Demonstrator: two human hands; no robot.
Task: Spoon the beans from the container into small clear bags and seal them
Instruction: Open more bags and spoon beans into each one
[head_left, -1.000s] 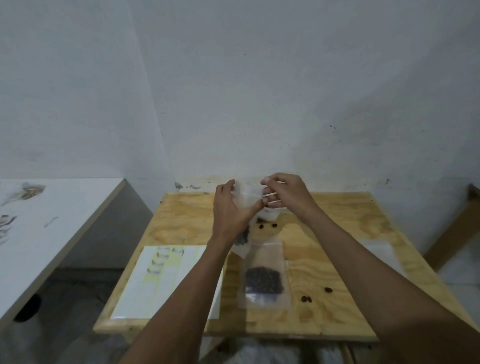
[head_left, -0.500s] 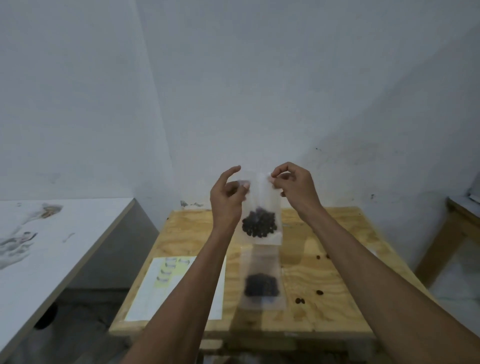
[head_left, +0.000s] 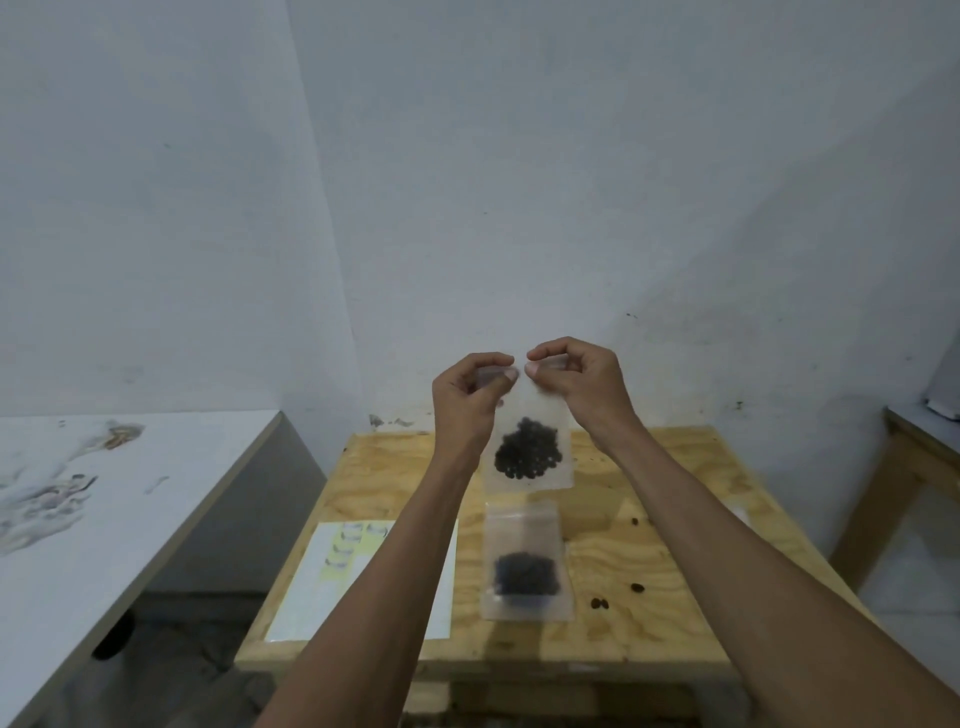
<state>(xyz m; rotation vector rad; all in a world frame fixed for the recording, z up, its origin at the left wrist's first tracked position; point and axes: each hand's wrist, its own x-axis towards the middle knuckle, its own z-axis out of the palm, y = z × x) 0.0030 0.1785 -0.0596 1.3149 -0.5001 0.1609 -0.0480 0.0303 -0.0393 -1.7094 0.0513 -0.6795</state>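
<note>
Clearly we are at the sealing step: our left hand and right hand each pinch the top edge of a small clear plastic bag with a clump of dark beans at its bottom, thumb against forefinger, the two pinches almost touching at the middle of the strip. The bag hangs upright in the air above the pale plywood bench, well clear of it. We judge it light and limp; the film is thin and likely slick, so the load sags low while the upper part stays flat and empty. That flat band at the mouth is the place to hold, since squeezing lower would press on the beans and might bulge the opening. Sliding the pinches outward along the strip should close it, we think, provided no bean sits in the track; we cannot tell whether the strip is already shut. A second clear bag of dark beans lies flat on the bench below, a few loose dark beans just beside it, and a white sheet with yellow label strips lies to its left.
</note>
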